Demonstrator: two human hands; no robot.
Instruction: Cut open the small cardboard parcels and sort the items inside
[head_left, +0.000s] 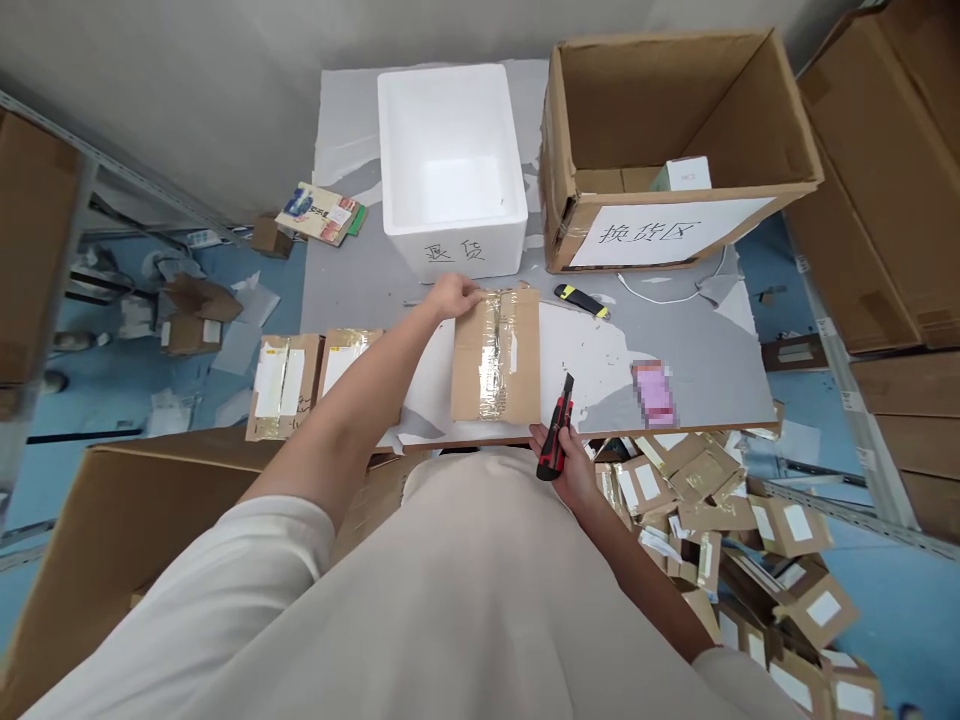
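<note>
A taped cardboard box (496, 358) lies on the worktable in front of me, clear tape running down its middle. My left hand (453, 296) grips its far left corner with the fingers curled over the edge. Beside the near right corner, my right hand (576, 474) is closed round a red and black utility knife (556, 440), its blade pointing up and away from me. Fingertips of that hand reach the box's near edge. A second knife, black and yellow (583, 300), rests on the table right of the box.
Behind stand a white foam box (454, 250) and a large carton (559, 215) holding a small box (688, 174). Two parcels (283, 388) sit at left, near a colourful packet (322, 213). A pink blurred item (655, 393) lies at right. Opened cartons (705, 470) cover the floor.
</note>
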